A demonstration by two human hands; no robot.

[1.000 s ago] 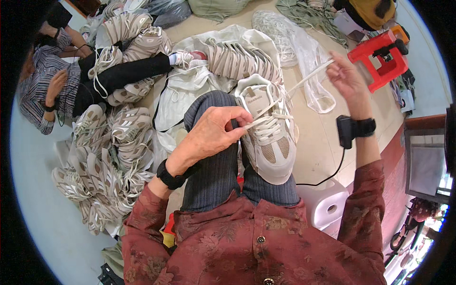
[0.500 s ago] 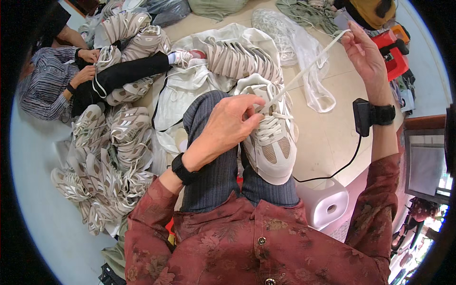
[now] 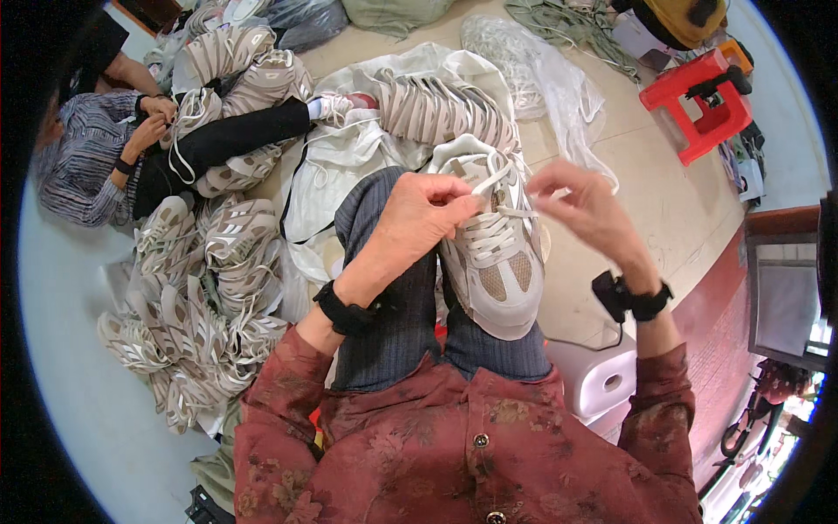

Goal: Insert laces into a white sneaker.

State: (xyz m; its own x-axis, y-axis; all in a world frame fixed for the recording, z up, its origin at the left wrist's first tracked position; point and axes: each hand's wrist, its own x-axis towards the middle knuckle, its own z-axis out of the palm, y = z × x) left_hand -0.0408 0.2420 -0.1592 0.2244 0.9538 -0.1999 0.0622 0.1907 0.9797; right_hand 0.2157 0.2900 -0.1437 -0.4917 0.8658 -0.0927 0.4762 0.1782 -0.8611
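Observation:
A beige and white sneaker (image 3: pixel 499 293) rests across my thighs, toe toward me, with its white shoelace (image 3: pixel 489 237) threaded through the eyelets. At the shoe's left side my left hand (image 3: pixel 419 211) is closed, thumb and forefinger pinching the lace near the tongue. A loose stretch of lace curves over the tongue just beyond those fingertips. My right hand (image 3: pixel 587 210) hovers by the shoe's right edge, its fingers bent and smeared by motion. A whitish bit shows among them, but whether they grip it is unclear.
Many similar sneakers (image 3: pixel 236 244) are heaped at the left, and a row (image 3: pixel 445 109) lies beyond my knees. A co-worker (image 3: pixel 109 148) handles a shoe at the far left. A red stool (image 3: pixel 672 109) stands far right; a pale plastic stool (image 3: pixel 598 380) is by my right thigh.
My right hand has come down and left from the far right, where it held the lace end stretched out, to beside the shoe. The taut lace has gone slack. My left hand has shifted slightly.

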